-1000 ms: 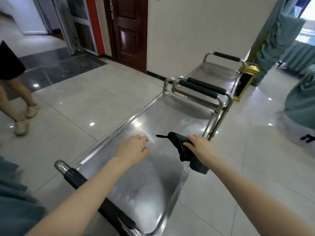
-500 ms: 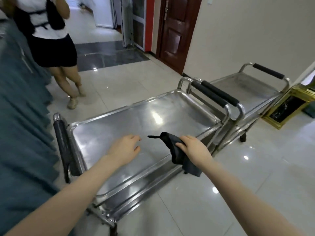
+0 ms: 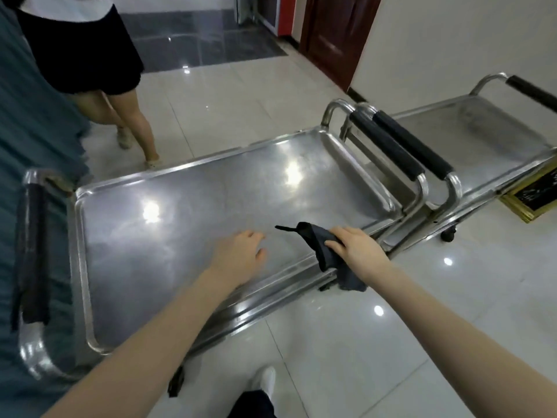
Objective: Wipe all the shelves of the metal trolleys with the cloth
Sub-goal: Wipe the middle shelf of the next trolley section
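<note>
Both forearms reach forward over the near metal trolley [image 3: 90,267]. The left hand [image 3: 238,256] hovers palm-down above its top shelf [image 3: 187,212], fingers loosely spread, gripping nothing. The right hand [image 3: 355,248] clenches the dark grey cloth [image 3: 322,248] at the shelf's near rim — one end hangs below the wrist.

A hotel or restaurant corridor: glossy floor tiles [image 3: 452,312], two steel service trolleys [image 3: 193,218], a dark wooden door [image 3: 334,34], draped cloth [image 3: 33,122].
</note>
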The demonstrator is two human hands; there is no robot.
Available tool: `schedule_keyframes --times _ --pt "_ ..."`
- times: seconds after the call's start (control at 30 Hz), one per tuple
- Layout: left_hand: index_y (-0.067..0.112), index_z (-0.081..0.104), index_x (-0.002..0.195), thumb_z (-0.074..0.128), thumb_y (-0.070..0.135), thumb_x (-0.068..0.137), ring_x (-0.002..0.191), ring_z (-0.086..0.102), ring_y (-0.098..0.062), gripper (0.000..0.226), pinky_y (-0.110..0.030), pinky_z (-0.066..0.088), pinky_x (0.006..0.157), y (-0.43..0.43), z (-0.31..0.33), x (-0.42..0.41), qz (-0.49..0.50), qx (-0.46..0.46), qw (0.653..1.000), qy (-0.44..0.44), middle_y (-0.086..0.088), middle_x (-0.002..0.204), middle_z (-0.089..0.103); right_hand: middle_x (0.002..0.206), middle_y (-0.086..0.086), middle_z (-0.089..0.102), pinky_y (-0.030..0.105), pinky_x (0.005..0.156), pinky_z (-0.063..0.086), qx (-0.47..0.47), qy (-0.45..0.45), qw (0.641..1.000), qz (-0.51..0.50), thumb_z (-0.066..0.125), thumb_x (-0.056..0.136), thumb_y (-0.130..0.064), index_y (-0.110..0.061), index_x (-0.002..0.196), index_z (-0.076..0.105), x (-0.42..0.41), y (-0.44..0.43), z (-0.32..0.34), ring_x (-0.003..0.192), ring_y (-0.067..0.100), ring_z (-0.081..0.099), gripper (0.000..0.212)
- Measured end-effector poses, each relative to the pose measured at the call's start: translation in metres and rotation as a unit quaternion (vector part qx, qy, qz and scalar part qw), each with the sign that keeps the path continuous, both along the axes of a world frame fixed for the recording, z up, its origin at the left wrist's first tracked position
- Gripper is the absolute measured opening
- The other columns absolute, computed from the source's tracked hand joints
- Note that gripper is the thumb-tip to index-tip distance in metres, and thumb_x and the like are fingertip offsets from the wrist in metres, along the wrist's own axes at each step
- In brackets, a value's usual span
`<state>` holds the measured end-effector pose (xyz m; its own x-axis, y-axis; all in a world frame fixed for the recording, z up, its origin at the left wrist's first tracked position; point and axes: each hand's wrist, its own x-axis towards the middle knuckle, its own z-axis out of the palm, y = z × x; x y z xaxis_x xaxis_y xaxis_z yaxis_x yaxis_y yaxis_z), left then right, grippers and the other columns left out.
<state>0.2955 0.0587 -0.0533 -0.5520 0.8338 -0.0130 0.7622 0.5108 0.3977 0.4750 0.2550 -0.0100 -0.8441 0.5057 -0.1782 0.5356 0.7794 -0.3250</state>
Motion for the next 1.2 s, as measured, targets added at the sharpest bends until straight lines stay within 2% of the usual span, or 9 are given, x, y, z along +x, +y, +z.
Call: schedule_keyframes --times 0.3,0.5,0.7,0.77,0.87,0.97,1.03,1.1,1.2 --pt "0.019 0.055 0.13 0.048 0.026 0.097 0.107 0.059 -0.027 0.035 -0.037 0.052 0.081 0.05 -0.012 0.044 0.06 0.02 0.998 -0.014 -0.005 0.125 0.06 0.116 0.006 0.059 0.041 0.093 0.043 -0.027 -0.036 0.996 0.082 0.048 0.1 -0.039 -0.021 0.127 0.058 0.045 0.075 -0.032 0.114 0.026 0.05 0.033" --pt "0.012 0.068 0.109 0.063 0.014 0.088 0.081 0.066 -0.027 0.021 -0.039 0.056 0.065 0.066 -0.042 0.135 0.124 0.095 0.987 0.027 -0.005 0.1 0.068 0.12 0.004 0.056 0.038 0.094 0.043 -0.003 -0.105 0.979 0.173 0.044 0.101 -0.042 -0.023 0.131 0.054 0.087 0.128 -0.087 0.115 0.023 0.051 0.037" --pt "0.013 0.069 0.101 0.072 0.009 0.078 0.083 0.065 -0.029 0.024 -0.037 0.056 0.059 0.087 -0.14 0.187 0.143 0.022 0.989 -0.005 -0.005 0.093 0.066 0.128 0.003 0.055 0.039 0.096 0.043 -0.034 -0.128 0.974 0.182 0.044 0.102 -0.037 -0.021 0.131 0.054 0.098 0.174 -0.18 0.118 0.024 0.051 0.035" --pt "0.015 0.068 0.109 0.069 0.014 0.081 0.089 0.065 -0.029 0.028 -0.038 0.056 0.064 0.1 -0.183 0.182 0.148 0.007 0.989 -0.016 -0.005 0.105 0.065 0.124 0.004 0.056 0.039 0.091 0.046 -0.005 -0.115 0.977 0.182 0.046 0.101 -0.034 -0.019 0.13 0.055 0.088 0.191 -0.217 0.116 0.025 0.053 0.034" --pt "0.023 0.06 0.124 0.059 0.027 0.091 0.107 0.058 -0.02 0.033 -0.033 0.052 0.083 0.122 -0.251 0.162 0.146 0.015 0.989 0.011 0.002 0.123 0.058 0.113 0.009 0.063 0.043 0.081 0.049 0.073 -0.038 0.978 0.194 0.052 0.099 -0.029 -0.013 0.124 0.062 0.068 0.215 -0.27 0.104 0.032 0.059 0.031" --pt "0.021 0.063 0.119 0.062 0.026 0.089 0.099 0.061 -0.015 0.03 -0.028 0.052 0.081 0.145 -0.307 0.139 0.125 0.065 0.988 0.063 0.003 0.116 0.061 0.112 0.01 0.066 0.045 0.08 0.05 0.134 0.031 0.967 0.215 0.057 0.097 -0.022 -0.011 0.124 0.064 0.047 0.232 -0.32 0.098 0.034 0.061 0.03" --pt "0.02 0.065 0.116 0.061 0.025 0.089 0.097 0.06 -0.015 0.028 -0.029 0.053 0.08 0.155 -0.337 0.128 0.111 0.086 0.986 0.087 0.003 0.112 0.062 0.123 0.007 0.063 0.042 0.092 0.045 0.149 0.044 0.957 0.244 0.054 0.098 -0.024 -0.015 0.131 0.06 0.037 0.234 -0.353 0.109 0.029 0.058 0.035" --pt "0.018 0.068 0.111 0.062 0.021 0.087 0.094 0.059 -0.019 0.025 -0.035 0.053 0.078 0.161 -0.361 0.121 0.106 0.104 0.983 0.106 0.0 0.107 0.063 0.138 -0.004 0.055 0.033 0.106 0.033 0.155 0.021 0.946 0.283 0.044 0.102 -0.033 -0.024 0.14 0.05 0.032 0.231 -0.385 0.125 0.018 0.05 0.039" --pt "0.015 0.071 0.103 0.069 0.017 0.082 0.089 0.059 -0.021 0.021 -0.035 0.052 0.076 0.162 -0.39 0.115 0.088 0.125 0.977 0.147 -0.001 0.101 0.065 0.153 -0.023 0.029 0.021 0.116 0.009 0.175 -0.011 0.932 0.318 0.031 0.104 -0.047 -0.039 0.147 0.034 0.039 0.224 -0.423 0.143 0.0 0.023 0.044"
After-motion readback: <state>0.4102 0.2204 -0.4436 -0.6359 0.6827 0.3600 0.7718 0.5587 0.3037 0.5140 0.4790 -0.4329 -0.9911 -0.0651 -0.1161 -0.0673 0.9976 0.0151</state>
